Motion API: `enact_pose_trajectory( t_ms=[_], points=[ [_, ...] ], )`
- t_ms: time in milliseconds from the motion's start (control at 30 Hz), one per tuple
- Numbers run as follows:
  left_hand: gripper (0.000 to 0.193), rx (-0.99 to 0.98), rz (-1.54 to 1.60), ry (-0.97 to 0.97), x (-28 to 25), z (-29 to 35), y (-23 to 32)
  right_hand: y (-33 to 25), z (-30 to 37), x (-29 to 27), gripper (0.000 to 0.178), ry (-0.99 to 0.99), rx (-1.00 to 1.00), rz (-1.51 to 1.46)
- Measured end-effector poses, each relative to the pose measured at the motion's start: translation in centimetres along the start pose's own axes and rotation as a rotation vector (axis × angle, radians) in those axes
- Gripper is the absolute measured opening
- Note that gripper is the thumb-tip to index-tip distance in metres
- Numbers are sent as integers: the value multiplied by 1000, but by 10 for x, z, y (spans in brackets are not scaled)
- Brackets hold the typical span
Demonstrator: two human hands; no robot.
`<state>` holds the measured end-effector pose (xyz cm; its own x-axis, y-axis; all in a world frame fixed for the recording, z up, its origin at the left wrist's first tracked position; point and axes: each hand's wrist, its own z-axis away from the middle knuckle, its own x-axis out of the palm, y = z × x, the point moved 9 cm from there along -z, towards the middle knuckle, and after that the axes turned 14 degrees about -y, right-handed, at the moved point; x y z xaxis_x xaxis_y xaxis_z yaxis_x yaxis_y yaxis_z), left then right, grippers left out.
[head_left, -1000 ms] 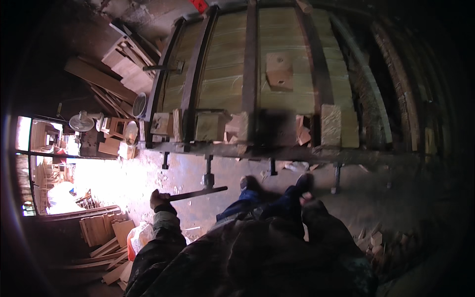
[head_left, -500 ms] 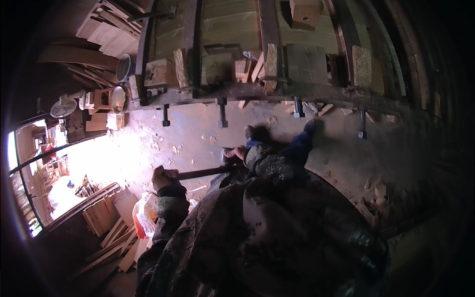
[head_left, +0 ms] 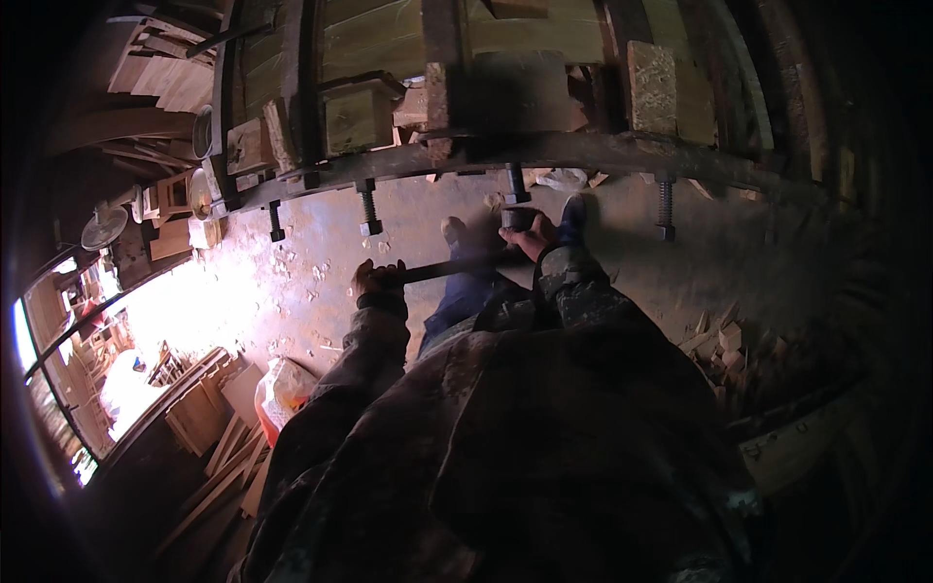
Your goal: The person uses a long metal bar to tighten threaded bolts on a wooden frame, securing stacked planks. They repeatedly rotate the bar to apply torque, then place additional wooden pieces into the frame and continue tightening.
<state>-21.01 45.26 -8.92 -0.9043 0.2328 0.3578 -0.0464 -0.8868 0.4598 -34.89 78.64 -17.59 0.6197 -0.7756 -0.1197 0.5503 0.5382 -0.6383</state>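
Observation:
I hold a dark long-handled socket wrench across the front of my body. Closed around the far left end of its handle is my left hand. My right hand grips the head end, where a short dark cylinder shows at the fingers. That head sits just below a clamp bolt hanging from the metal rail; whether the two touch cannot be made out. Other bolts stick out of the same rail: a threaded one to the left and another to the right.
Beyond the rail, dark bars and wood blocks press against pale boards. Wood chips lie on the floor. Planks and an orange-white bag stand at lower left, offcuts at right.
Both hands and the wrench have moved right and toward the rail, bringing the head close to a bolt. The view has shifted to the right along the rail.

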Motion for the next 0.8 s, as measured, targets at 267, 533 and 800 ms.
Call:
enact_pose_trajectory(
  t_ms=[267,533,800],
  points=[
    [31,-59,279,353,-116,-50,-66,-34,9,-28,90,-65,-33,291],
    [63,-155,265,354,-144,-112,-105,-59,22,-27,102,70,-136,169],
    [51,-322,242,202,-116,-159,-137,-96,23,-38,74,168,36,404]
  ],
)
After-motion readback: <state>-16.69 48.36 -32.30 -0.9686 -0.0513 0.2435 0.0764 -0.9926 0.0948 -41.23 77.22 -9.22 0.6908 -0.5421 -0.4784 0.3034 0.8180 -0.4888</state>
